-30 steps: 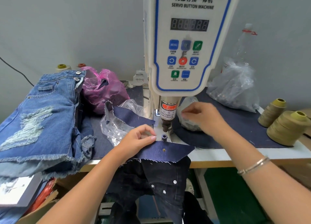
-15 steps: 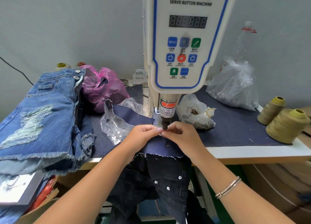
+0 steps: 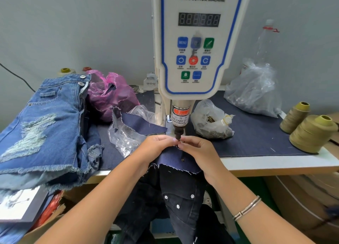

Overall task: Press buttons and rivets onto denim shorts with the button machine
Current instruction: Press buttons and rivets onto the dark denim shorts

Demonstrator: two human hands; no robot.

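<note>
Both hands pinch the edge of a dark denim piece (image 3: 176,159) right under the press tip (image 3: 177,135). Left hand (image 3: 156,147): fingers curled, fingertips on the cloth's far edge, just left of the tip. Right hand (image 3: 198,150): thumb and fingers nipped together on the same edge, just right of the tip; whether a small fastener sits between them cannot be told. The two sets of fingertips nearly touch. A metal stud shows on the cloth between the wrists.

Button machine (image 3: 197,42): white head, blue-trimmed panel, stands upright behind the hands, centre of the table (image 3: 275,164).

Blue shorts (image 3: 44,126), ripped and frayed, piled at the table's left end. Black shorts (image 3: 176,203) with silver rivets hang below the table edge, under the cloth.

Containers: pink bag (image 3: 110,95) behind the blue shorts, contents unclear. Large clear bag (image 3: 255,91) at back right, small pieces inside. Clear bag (image 3: 211,122) just right of the press, holding brass-coloured hardware. Clear bag (image 3: 126,139) just left of the hands, holding small silver pieces, a denim scrap lying over it.

Two thread cones (image 3: 308,131) at right edge.
</note>
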